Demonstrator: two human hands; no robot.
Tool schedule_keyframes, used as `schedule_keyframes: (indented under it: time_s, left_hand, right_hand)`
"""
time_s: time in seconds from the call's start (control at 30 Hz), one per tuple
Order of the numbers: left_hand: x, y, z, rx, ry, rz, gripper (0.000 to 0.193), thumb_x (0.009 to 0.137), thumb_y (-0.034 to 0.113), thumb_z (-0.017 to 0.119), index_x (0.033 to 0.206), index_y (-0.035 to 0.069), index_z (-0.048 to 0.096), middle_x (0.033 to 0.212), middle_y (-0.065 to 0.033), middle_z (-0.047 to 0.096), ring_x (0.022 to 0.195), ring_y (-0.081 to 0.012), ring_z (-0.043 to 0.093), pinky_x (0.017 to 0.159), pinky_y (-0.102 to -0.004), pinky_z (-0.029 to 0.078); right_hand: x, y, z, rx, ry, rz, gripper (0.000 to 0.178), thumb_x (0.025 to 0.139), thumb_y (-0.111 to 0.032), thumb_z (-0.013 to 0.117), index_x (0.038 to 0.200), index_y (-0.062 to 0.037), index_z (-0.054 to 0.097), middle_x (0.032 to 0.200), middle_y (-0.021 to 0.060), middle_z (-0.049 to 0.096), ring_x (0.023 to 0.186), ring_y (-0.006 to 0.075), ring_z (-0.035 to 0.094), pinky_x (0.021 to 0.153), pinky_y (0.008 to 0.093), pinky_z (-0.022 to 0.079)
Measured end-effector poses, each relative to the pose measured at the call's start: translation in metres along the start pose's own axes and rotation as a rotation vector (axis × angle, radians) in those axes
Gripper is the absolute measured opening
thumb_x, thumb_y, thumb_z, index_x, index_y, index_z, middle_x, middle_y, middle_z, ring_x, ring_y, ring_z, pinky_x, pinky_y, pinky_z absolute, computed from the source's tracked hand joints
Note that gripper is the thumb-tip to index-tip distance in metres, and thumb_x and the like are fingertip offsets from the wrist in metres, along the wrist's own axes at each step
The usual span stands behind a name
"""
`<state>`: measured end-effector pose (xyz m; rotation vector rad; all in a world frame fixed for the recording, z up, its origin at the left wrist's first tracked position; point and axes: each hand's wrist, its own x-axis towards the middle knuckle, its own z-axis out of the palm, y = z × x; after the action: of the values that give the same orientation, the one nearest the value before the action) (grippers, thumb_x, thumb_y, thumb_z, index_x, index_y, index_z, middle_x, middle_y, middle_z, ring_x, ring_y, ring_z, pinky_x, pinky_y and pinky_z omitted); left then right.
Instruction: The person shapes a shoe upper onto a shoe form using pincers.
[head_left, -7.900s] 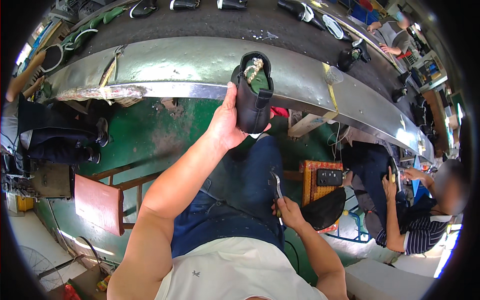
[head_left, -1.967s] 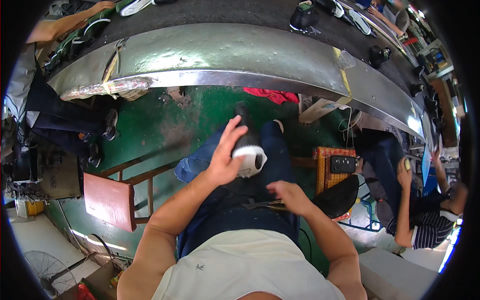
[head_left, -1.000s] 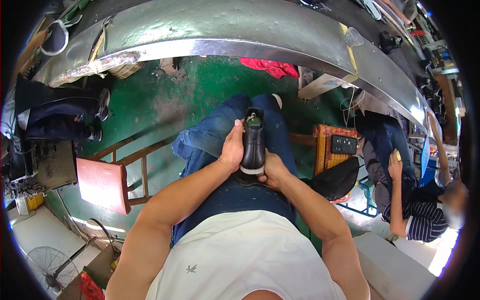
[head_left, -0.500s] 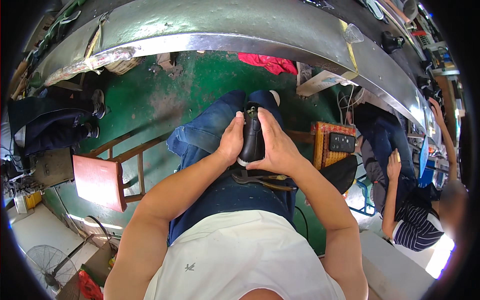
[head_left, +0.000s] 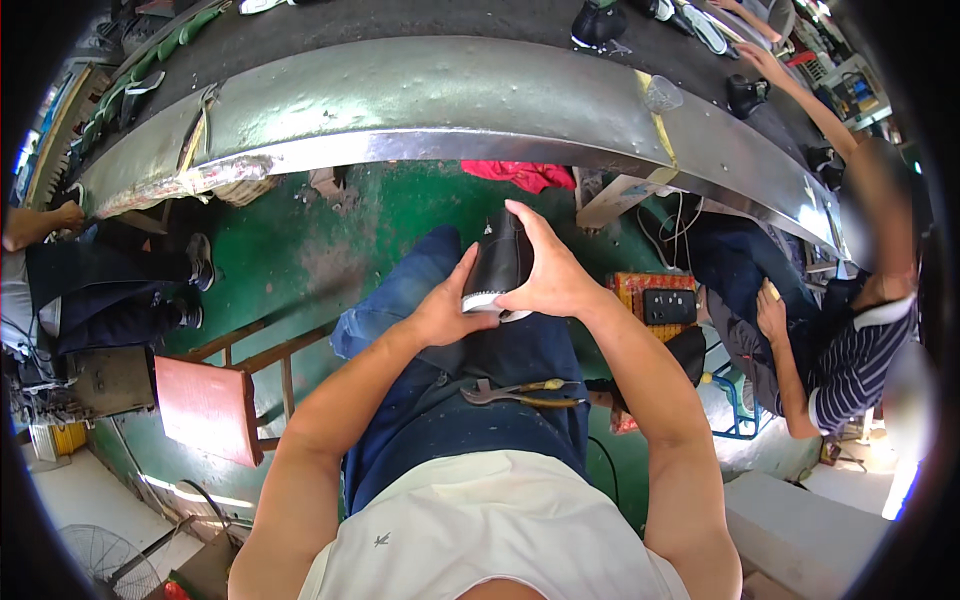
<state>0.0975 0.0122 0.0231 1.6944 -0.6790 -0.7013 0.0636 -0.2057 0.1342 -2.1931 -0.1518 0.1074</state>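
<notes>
Both of my hands hold a black shoe (head_left: 497, 262) with a white sole edge above my lap. My left hand (head_left: 447, 309) grips its near end from the left side. My right hand (head_left: 548, 270) wraps over it from the right, fingers reaching past its top. A pair of pliers (head_left: 520, 392) lies across my lap on my dark apron, just below the shoe. I sit in blue jeans over a green floor.
A long curved metal conveyor edge (head_left: 420, 105) runs across the top, with black shoes (head_left: 598, 22) on its belt. A red stool (head_left: 208, 405) stands at my left. A person in a striped shirt (head_left: 850, 350) sits at right, beside an orange crate (head_left: 660, 300).
The shoe came down from the conveyor edge to my lap. My right hand dropped the pliers on my lap and joined the left on the shoe, which is now lifted and turned slightly.
</notes>
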Motion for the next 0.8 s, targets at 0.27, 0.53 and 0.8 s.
schedule_keyframes:
  time_s: [0.27,0.53,0.8]
  left_hand:
    - [-0.010,0.054,-0.001,-0.455,0.032,-0.120,0.096,0.086,0.017,0.083,0.159,-0.003,0.024,0.146,-0.0156,0.054,0.132,-0.0195,0.053,0.112,-0.0319,0.042]
    - [-0.015,0.039,-0.002,-0.581,-0.022,-0.377,0.068,0.089,0.024,0.082,0.142,-0.004,0.051,0.125,-0.0100,0.068,0.109,-0.0169,0.066,0.096,-0.0346,0.054]
    - [-0.025,0.057,-0.033,-1.239,-0.139,-0.198,0.073,0.091,0.044,0.076,0.145,0.003,0.051,0.133,-0.0136,0.066,0.120,-0.0275,0.065,0.106,-0.0465,0.050]
  right_hand:
    - [-0.125,0.033,0.023,-0.213,0.104,0.103,0.068,0.080,-0.044,0.082,0.121,0.0032,0.056,0.120,0.0226,0.058,0.113,0.0392,0.058,0.098,0.0449,0.048]
    - [-0.174,0.018,0.034,-0.483,-0.448,0.203,0.051,0.084,-0.039,0.077,0.117,-0.0039,0.063,0.111,0.0179,0.064,0.103,0.0378,0.063,0.091,0.0461,0.053]
    - [-0.173,0.046,0.023,-0.132,-0.570,0.370,0.057,0.075,-0.020,0.072,0.126,0.0000,0.060,0.115,0.0181,0.066,0.109,0.0344,0.065,0.092,0.0423,0.053]
